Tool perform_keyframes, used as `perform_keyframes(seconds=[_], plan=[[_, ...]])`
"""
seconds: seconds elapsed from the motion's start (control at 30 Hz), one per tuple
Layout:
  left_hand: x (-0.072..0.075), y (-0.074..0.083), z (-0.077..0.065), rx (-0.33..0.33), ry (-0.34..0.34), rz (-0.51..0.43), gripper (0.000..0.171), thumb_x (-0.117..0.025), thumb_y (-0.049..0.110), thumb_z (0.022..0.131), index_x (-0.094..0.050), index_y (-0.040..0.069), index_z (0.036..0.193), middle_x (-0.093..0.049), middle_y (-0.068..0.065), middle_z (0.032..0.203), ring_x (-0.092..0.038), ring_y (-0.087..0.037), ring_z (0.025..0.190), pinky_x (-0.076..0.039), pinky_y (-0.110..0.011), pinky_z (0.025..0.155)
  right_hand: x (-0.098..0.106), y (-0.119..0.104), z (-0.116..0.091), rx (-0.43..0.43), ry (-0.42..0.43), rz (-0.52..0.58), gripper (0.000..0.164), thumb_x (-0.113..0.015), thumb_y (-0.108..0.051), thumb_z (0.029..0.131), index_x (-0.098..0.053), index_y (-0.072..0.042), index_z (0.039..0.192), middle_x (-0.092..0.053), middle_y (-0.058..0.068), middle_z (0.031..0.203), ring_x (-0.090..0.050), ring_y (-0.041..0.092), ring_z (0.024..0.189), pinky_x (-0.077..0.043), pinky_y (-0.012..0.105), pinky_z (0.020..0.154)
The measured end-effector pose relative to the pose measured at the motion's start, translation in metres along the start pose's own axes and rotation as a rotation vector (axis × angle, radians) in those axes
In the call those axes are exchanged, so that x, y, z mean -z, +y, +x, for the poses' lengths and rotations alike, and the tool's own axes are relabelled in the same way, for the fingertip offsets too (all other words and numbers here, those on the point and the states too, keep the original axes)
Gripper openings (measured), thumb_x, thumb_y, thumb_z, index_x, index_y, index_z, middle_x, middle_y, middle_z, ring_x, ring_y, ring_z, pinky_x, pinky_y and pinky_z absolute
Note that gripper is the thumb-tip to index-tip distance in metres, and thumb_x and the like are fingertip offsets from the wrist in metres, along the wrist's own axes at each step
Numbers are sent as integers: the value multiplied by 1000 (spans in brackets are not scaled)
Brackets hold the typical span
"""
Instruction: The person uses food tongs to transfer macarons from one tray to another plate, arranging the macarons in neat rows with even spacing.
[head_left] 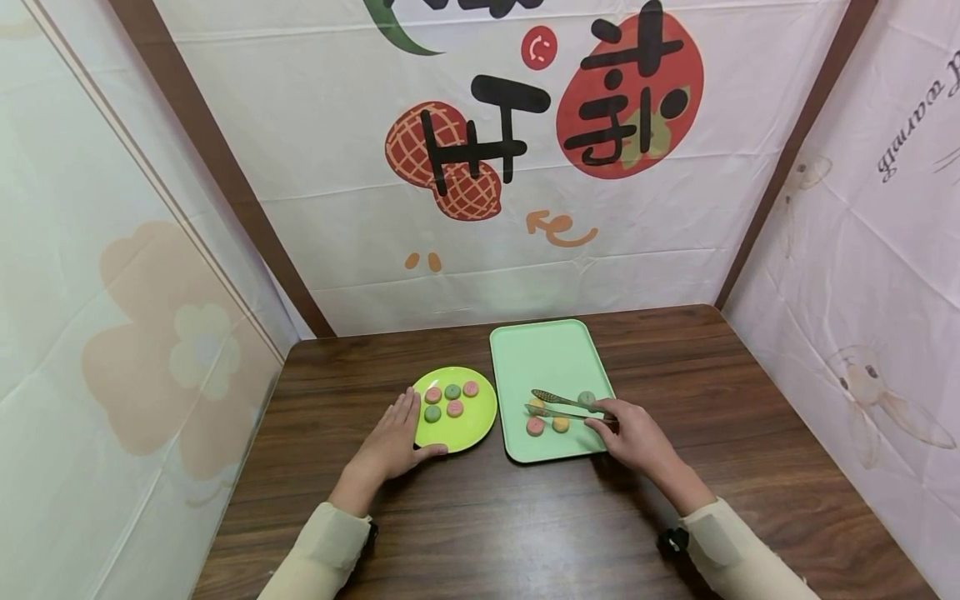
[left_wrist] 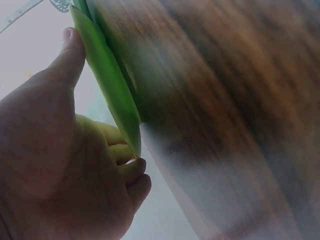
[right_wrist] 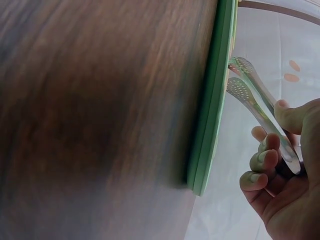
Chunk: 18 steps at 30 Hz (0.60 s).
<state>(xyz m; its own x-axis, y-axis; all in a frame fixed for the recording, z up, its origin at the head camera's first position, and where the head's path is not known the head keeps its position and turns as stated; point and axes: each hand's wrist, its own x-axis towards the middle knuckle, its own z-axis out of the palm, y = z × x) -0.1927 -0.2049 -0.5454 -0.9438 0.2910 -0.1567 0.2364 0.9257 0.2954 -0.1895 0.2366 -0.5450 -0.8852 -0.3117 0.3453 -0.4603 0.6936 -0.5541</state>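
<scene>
the left hand point(head_left: 395, 439) is resting at the near left edge of the round lime-green plate point(head_left: 474, 424), the thumb lying along the plate's front rim and the other fingers point(head_left: 408, 408) stretching up its left side. in the left wrist view the thumb is sitting on one side of the plate's rim point(left_wrist: 112, 85) and the curled fingers point(left_wrist: 131, 172) on the other, so the hand is gripping the plate by its edge. the plate is sitting on the dark wooden surface point(head_left: 465, 517), and four small round sweets are lying on it: a pink one point(head_left: 433, 395), a green one point(head_left: 452, 391), another pink one point(head_left: 471, 388) at the back, then a green one point(head_left: 432, 413) and a pink one point(head_left: 455, 408) nearer, which makes five in all.

the right hand point(head_left: 633, 429) is holding a pair of metal tongs point(head_left: 558, 403) over the pale green tray point(head_left: 551, 354), which is lying just right of the plate. the fingers point(right_wrist: 262, 162) are curling round the tongs' handles, and the perforated tips point(right_wrist: 242, 80) are standing slightly apart above the tray's edge point(right_wrist: 212, 110). on the tray the tong tips are reaching toward a yellowish sweet point(head_left: 536, 406); a pink sweet point(head_left: 535, 427) and an orange sweet point(head_left: 560, 424) are lying just in front of them, and a green sweet point(head_left: 587, 398) is sitting close to the hand. whether the tips are touching any sweet cannot be told.
</scene>
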Motion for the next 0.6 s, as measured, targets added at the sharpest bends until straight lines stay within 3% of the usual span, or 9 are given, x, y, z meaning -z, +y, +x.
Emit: perform_keyframes(seconds=[0.6], plan=[[1,1,0,-1,12,-4,116,-67,66,99,-14,-9,168,-8,-31,176,-12,-45,164,-17,-56,133,-1,-2,0,-4,0,-5,27,-82,-16,98,-77,1,118,-79,10,105,-76,19,88,-65,40,75]])
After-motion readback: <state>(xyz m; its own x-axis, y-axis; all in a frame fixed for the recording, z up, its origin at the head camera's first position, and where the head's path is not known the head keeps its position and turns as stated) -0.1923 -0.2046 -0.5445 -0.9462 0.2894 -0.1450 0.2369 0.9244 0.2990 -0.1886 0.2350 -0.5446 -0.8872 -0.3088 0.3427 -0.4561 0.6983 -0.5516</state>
